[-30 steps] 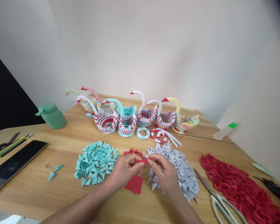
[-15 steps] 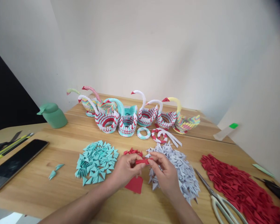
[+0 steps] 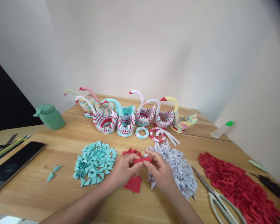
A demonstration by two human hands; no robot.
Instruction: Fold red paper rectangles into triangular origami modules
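A small folded strip of red paper point(image 3: 142, 159) is pinched between my two hands, just above the table. My left hand point(image 3: 126, 166) has its thumb and fingers closed on the strip's left end. At the right end, the thumb and fingers of my right hand point(image 3: 160, 168) grip it. Under my hands lies a flat piece of red paper point(image 3: 133, 184). Behind them is a small heap of folded red pieces point(image 3: 132, 151), partly hidden. Turquoise folded triangles point(image 3: 95, 163) are piled to the left, and pale grey-lilac triangles point(image 3: 177, 166) to the right.
Several paper swans point(image 3: 126, 124) stand along the back, with two paper rings point(image 3: 142, 133) before them. Scissors point(image 3: 214, 194) and a long red triangle heap point(image 3: 238, 185) lie right. A phone point(image 3: 16, 165) and a green jug point(image 3: 50, 116) are left.
The view has shifted slightly, so most things sit a little further left. My fingers have changed position a little on the red paper strip, which now shows more of its length.
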